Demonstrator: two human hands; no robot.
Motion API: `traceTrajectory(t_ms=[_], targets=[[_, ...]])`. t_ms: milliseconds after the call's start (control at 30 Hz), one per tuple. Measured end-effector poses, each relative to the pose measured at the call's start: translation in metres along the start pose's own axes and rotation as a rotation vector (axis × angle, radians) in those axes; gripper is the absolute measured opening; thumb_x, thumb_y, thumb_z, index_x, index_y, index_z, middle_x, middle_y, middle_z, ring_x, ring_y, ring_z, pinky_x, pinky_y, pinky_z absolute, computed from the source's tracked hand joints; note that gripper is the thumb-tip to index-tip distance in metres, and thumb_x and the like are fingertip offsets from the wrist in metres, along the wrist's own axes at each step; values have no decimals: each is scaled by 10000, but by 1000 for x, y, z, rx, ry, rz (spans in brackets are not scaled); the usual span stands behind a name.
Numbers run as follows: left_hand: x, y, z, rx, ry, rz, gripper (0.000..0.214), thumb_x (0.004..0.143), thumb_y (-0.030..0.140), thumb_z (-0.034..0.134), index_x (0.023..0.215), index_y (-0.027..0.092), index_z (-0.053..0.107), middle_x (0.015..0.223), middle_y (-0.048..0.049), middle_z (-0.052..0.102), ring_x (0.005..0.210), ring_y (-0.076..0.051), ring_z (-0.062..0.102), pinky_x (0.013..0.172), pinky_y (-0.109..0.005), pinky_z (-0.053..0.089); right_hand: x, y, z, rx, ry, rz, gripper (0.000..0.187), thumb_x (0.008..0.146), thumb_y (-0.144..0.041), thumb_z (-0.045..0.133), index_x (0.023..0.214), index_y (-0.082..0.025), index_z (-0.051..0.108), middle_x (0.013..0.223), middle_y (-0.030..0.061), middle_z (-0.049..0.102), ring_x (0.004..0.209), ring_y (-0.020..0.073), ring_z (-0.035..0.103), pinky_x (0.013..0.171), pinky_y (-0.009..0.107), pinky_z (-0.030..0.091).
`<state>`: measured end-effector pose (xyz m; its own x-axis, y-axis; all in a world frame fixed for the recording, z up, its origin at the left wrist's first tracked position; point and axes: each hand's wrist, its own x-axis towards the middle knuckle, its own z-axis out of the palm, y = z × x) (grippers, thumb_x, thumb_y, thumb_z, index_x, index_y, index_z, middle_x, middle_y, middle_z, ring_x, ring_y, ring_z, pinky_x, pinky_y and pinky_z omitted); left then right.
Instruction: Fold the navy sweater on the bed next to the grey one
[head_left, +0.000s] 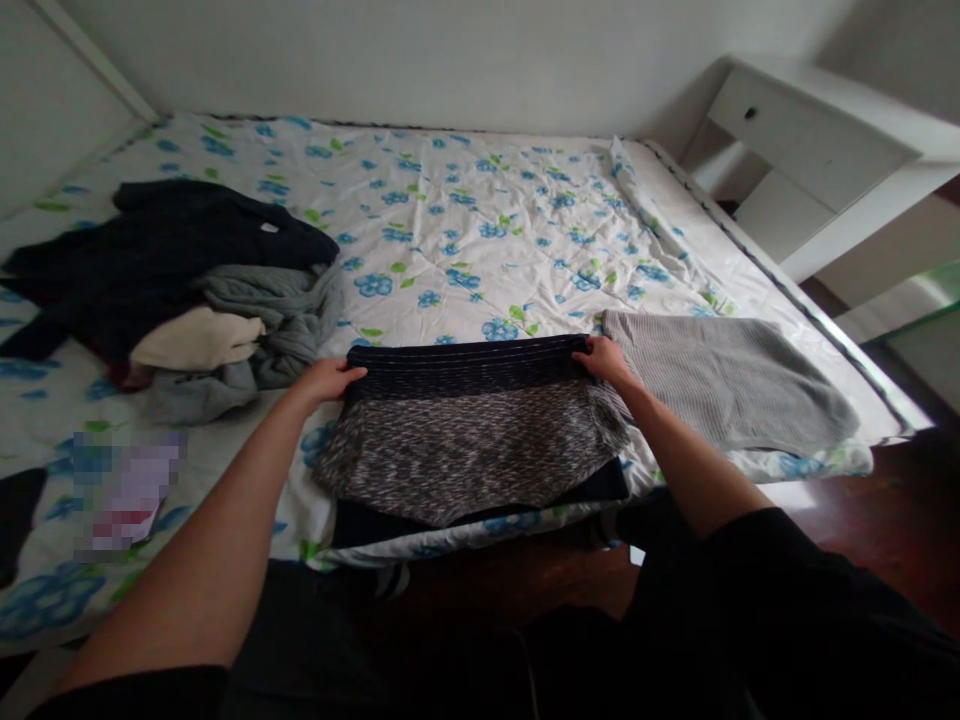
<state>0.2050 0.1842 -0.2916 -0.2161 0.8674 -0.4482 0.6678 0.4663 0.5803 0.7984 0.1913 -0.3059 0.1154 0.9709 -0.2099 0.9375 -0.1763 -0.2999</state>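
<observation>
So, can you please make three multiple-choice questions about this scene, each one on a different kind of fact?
1. Where does the grey ribbed knit garment lie?
A. On the floor
B. On the bed, right of the speckled knit garment
C. On a chair

2. What colour are the flowers on the bedcover?
A. Red
B. Yellow
C. Blue

3. How are the left hand and right hand placed?
A. Both on the dark band of the speckled garment
B. Only the left hand touches it
C. Both are away from it

Answers:
1. B: it lies flat beside the speckled garment.
2. C: the blossoms show blue.
3. A: each hand is at one end of the band.
</observation>
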Motion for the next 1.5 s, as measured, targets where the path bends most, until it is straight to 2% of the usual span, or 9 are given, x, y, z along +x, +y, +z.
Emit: traceTrajectory(t_ms=[100,200,333,467,567,667,800,1000,1500], targets=[[-10,12,3,257,-52,-63,478,993,495,730,1099,32,781,997,-161,829,971,-306,767,880,-323,599,-5,0,3,-45,-23,-8,249,1067,-353,782,1212,-164,854,1170,162,873,1140,311,813,1027,354,613],[-22,25,3,459,52,-33,607,1069,497,699,1310,-60,700,1298,-282,804,1205,-376,755,1023,-359,554,-14,-4,1,-89,-18,-20,327,1073,-333,761,1325,-137,831,1294,200,852,1220,334,800,1078,380,602],[-51,41,-1,520,212,95,632,1032,488,753,1480,61,626,1360,-237,812,1215,-359,770,1033,-383,544,-33,-16,-13,-128,28,-27,573,1031,-305,803,1552,-86,710,1502,255,759,1328,358,763,1119,393,586],[-105,51,12,415,-3,423,335,974,487,714,1142,199,753,984,-66,837,925,-259,759,851,-322,537,-65,-35,-25,-115,43,-167,540,1023,-270,813,1531,-100,741,1509,249,755,1369,354,750,1142,373,572],[-159,51,38,324,-214,610,327,950,524,698,1061,224,769,846,-20,785,807,-227,718,776,-301,500,-97,-51,-24,-24,-124,-394,344,1026,-236,815,1360,-158,846,1339,163,852,1234,291,812,1071,317,588],[-210,43,70,358,-342,669,271,938,455,723,1073,229,790,849,-11,775,799,-211,709,779,-297,468,-137,-64,-14,91,-388,-578,230,1006,-197,824,1226,-200,893,1120,67,901,1033,224,848,931,260,598],[-248,28,99,512,-458,672,236,870,319,776,1085,232,818,922,-20,797,864,-216,730,797,-294,457,-188,-72,6,119,-569,-715,223,941,-159,859,1154,-201,910,1022,29,900,947,200,845,824,227,573],[-250,21,111,617,-414,707,269,849,270,778,1106,239,850,1060,-53,846,975,-239,759,844,-288,498,-218,-73,20,28,-639,-763,285,865,-119,906,1140,-192,916,1064,37,902,988,202,835,817,214,552],[-229,23,110,483,-682,629,207,821,290,771,963,223,906,855,-33,840,804,-205,742,759,-269,493,-200,-67,32,42,-704,-715,136,868,-136,852,955,-201,935,904,-9,885,881,178,818,775,203,518]])
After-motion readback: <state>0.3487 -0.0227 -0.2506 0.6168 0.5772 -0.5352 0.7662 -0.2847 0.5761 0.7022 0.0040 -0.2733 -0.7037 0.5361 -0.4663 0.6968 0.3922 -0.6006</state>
